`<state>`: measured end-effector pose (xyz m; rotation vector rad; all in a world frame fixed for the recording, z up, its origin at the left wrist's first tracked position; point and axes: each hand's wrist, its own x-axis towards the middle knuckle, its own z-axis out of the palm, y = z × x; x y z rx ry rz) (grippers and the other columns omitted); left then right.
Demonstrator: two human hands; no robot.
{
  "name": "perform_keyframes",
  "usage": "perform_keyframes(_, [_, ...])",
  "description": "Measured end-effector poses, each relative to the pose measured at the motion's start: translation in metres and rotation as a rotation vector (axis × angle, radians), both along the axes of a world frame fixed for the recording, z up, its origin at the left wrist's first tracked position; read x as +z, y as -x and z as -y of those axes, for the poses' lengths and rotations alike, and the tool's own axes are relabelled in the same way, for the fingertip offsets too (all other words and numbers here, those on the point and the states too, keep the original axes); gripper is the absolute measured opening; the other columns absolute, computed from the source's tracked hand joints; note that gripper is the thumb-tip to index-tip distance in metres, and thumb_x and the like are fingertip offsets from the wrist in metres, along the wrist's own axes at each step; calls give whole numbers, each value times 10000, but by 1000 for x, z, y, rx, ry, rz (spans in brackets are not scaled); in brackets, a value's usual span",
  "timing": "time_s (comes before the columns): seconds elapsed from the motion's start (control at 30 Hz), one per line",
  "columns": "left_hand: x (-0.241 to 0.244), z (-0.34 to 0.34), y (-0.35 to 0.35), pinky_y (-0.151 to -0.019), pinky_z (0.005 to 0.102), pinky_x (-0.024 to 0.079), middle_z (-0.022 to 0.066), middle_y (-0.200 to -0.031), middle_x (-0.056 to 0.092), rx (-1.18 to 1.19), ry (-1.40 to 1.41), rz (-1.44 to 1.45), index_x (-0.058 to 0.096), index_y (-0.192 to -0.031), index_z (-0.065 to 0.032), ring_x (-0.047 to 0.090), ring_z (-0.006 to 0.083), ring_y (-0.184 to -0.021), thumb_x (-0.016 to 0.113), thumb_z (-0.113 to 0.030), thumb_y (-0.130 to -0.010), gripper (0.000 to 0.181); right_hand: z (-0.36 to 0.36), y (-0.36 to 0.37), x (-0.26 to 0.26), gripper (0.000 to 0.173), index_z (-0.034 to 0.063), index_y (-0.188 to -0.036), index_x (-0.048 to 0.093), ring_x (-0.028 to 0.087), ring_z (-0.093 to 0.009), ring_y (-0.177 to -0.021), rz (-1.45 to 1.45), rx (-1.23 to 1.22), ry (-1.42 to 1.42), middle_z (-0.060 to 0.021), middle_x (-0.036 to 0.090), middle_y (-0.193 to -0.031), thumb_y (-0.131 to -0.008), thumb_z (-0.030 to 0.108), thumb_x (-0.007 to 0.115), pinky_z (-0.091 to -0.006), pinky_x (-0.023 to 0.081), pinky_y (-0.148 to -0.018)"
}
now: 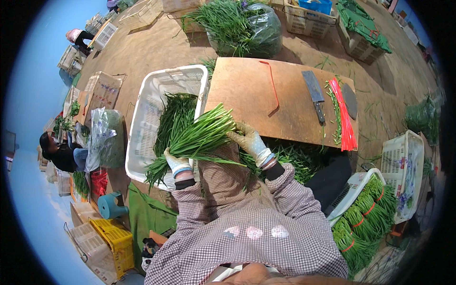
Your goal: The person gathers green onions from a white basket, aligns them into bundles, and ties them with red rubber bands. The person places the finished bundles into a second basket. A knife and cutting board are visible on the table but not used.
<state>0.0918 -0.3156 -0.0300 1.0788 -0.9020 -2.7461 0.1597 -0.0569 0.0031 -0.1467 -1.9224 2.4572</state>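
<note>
A loose bunch of long green garlic chives (203, 133) lies across my lap, pale stalk ends pointing up and to the right. My left hand (177, 163), in a light work glove with a blue cuff, grips the bunch near its leafy end. Against the stalk ends rests my gloved right hand (252, 143), its thumb and fingers apart. More chives (174, 114) fill part of a white plastic crate (142, 107) on the left. Ahead is a wooden board (238, 85) bearing a cleaver (313, 91), red ties (342, 114) and a thin bent red rod (273, 87).
A plastic bag of chives (245, 28) stands beyond the board. At right, tied bundles (367, 213) lie by a white crate (342, 199). A blue stool (112, 205) and yellow crate (112, 245) are at lower left. Another person (62, 151) sits at far left.
</note>
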Motion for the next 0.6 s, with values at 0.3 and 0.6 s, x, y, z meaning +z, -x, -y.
perform_keyframes(0.3, [-26, 15, 7, -940, 472, 464, 143, -1185, 607, 18, 53, -54, 565, -1167, -25, 579, 316, -1049, 476, -375, -898, 450, 10, -2, 6, 478, 21, -1305, 524, 571, -169, -1013, -23, -62, 41, -68, 623, -1120, -867, 112, 691, -291, 466, -898])
perform_keyframes(0.6, [-7, 2, 0, -904, 491, 478, 143, -1142, 618, -13, 51, -11, 581, -1130, -43, 584, 325, -1020, 509, -403, -867, 452, 28, -5, -20, 317, 11, -1186, 599, 614, -150, -987, -1, -195, 561, -57, 661, -1067, -876, 54, 651, -280, 476, -912])
